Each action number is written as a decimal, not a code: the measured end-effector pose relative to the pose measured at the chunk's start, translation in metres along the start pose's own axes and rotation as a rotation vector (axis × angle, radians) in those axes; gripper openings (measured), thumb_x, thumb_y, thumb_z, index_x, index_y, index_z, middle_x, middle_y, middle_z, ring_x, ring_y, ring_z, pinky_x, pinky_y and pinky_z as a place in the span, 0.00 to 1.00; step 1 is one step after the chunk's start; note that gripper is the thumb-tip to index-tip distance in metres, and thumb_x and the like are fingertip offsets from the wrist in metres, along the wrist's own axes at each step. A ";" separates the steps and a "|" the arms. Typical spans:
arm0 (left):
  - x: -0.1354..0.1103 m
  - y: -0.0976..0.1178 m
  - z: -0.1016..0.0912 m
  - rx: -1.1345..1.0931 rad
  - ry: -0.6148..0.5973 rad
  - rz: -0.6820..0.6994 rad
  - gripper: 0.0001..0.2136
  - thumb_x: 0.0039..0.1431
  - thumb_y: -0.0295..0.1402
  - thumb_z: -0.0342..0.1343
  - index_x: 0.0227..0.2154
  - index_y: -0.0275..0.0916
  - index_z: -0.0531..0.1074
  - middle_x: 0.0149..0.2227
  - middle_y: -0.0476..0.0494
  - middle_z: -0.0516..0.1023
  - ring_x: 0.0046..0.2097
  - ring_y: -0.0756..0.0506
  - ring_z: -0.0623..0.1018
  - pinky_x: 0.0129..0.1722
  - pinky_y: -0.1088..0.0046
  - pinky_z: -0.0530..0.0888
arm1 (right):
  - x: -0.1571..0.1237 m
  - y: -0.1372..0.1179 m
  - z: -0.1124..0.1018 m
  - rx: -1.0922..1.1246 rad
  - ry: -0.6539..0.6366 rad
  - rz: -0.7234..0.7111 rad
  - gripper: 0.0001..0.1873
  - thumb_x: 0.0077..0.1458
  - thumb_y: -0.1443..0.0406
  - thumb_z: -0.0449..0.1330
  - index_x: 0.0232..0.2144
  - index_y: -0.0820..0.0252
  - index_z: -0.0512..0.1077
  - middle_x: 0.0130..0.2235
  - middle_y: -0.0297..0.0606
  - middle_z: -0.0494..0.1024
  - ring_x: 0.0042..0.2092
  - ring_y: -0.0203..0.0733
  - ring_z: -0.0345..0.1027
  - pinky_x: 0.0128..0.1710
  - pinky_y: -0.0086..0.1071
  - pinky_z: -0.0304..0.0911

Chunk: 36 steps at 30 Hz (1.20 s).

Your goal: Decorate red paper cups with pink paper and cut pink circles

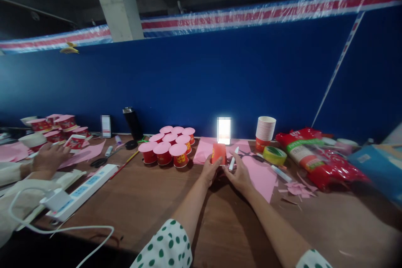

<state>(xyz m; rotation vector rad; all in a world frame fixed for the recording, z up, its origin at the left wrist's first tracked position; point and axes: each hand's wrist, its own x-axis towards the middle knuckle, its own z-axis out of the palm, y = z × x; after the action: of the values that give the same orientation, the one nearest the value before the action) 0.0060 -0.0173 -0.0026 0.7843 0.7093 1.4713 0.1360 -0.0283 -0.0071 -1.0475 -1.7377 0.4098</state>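
Just across the table from me, the left hand (210, 170) has its fingers wrapped round a red paper cup (219, 153), and the right hand (241, 178) pinches a slim white stick (233, 161), pen or glue I can't tell, close beside it. I'd take this for the marking or gluing step; next calls for a steady cup and a light touch. Pink paper (261, 178) lies alongside, pink-topped cups (162, 148) stand leftward, and behind glows a phone (224, 130).
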 end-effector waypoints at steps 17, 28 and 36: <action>0.001 -0.001 -0.001 -0.004 0.008 0.003 0.27 0.37 0.40 0.70 0.40 0.35 0.68 0.32 0.43 0.78 0.29 0.47 0.78 0.33 0.70 0.75 | 0.001 0.000 0.000 -0.002 0.002 0.002 0.31 0.52 0.61 0.60 0.57 0.61 0.59 0.47 0.49 0.72 0.43 0.48 0.72 0.39 0.40 0.72; -0.001 0.002 0.002 -0.005 0.000 0.001 0.27 0.37 0.41 0.70 0.40 0.36 0.68 0.32 0.43 0.78 0.29 0.47 0.78 0.34 0.68 0.76 | 0.000 -0.002 -0.001 0.003 0.001 0.004 0.31 0.52 0.61 0.60 0.57 0.60 0.58 0.47 0.48 0.72 0.43 0.47 0.72 0.38 0.39 0.73; 0.000 0.000 0.000 -0.001 0.007 -0.001 0.27 0.38 0.40 0.70 0.41 0.35 0.68 0.33 0.43 0.78 0.30 0.46 0.78 0.34 0.68 0.76 | 0.000 -0.001 0.000 -0.004 0.001 0.001 0.31 0.53 0.61 0.59 0.58 0.59 0.58 0.48 0.48 0.72 0.43 0.48 0.72 0.39 0.40 0.72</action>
<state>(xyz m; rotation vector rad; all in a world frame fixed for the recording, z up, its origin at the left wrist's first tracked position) 0.0058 -0.0177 -0.0023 0.7782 0.7137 1.4740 0.1359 -0.0287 -0.0059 -1.0510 -1.7381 0.4070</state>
